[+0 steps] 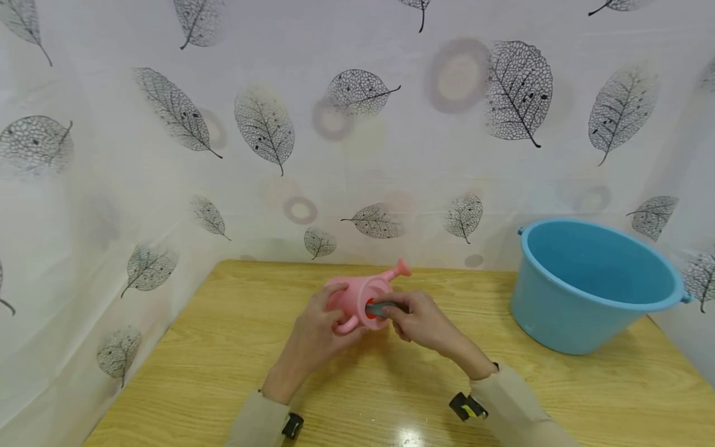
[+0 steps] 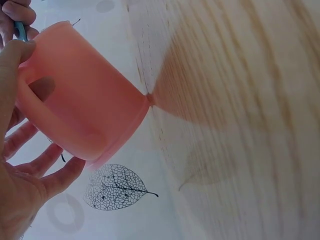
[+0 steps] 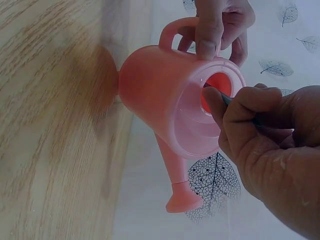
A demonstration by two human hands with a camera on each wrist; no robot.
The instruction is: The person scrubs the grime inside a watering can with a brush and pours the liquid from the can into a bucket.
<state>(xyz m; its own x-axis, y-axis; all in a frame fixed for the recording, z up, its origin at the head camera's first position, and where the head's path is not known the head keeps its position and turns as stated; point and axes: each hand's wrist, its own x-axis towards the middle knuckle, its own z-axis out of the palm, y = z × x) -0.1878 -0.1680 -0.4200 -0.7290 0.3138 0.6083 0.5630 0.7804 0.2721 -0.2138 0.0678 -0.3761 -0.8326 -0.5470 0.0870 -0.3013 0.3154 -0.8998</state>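
A small pink watering can (image 1: 347,294) leans tilted on the table, a bottom edge down on the wood and its round top opening turned toward my right hand. My left hand (image 1: 321,326) grips it by the handle side, the thumb at the handle (image 2: 37,107) near the rim and the other fingers spread along the body. In my right hand (image 1: 421,320) I pinch a slim grey-blue handle (image 3: 226,99), its far end inside the opening. What that end looks like is hidden in the can. The spout (image 3: 172,165) points away from me.
A large light-blue bucket (image 1: 564,316) stands on the right side of the wooden table (image 1: 223,379). Behind and at the left, a white sheet (image 1: 368,167) printed with dark leaves borders the table. Black bands (image 1: 468,406) sit at both sleeves.
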